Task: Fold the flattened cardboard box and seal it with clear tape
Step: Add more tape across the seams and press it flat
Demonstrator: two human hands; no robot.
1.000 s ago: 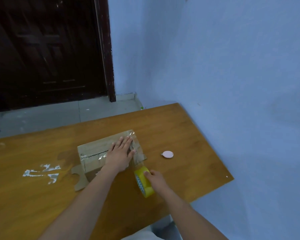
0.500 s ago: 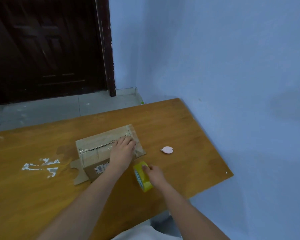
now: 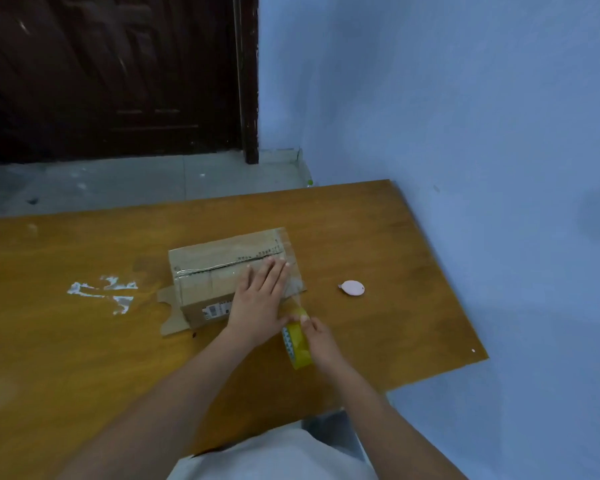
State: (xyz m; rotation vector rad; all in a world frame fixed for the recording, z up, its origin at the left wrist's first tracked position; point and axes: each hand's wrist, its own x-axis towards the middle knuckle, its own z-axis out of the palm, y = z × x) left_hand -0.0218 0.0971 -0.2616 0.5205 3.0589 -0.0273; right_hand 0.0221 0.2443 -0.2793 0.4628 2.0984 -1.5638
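A folded brown cardboard box point(image 3: 215, 271) lies on the wooden table point(image 3: 378, 244), its top seam covered with clear tape. A loose flap sticks out at its lower left corner. My left hand point(image 3: 260, 299) presses flat on the box's right end, fingers straight, over the tape. My right hand point(image 3: 317, 337) grips a yellow roll of clear tape point(image 3: 297, 344) just in front of the box's right corner. A strip of tape runs from the roll up to the box.
A small pink oval object point(image 3: 351, 286) lies on the table right of the box. White scraped patches point(image 3: 101, 292) mark the tabletop at left. A blue wall stands close on the right, a dark door behind; the table's near right edge drops off.
My left hand's fingers curled on the box's right end, then straightened flat again. The tape roll in my right hand moved a little closer to the box. The camera tilted.
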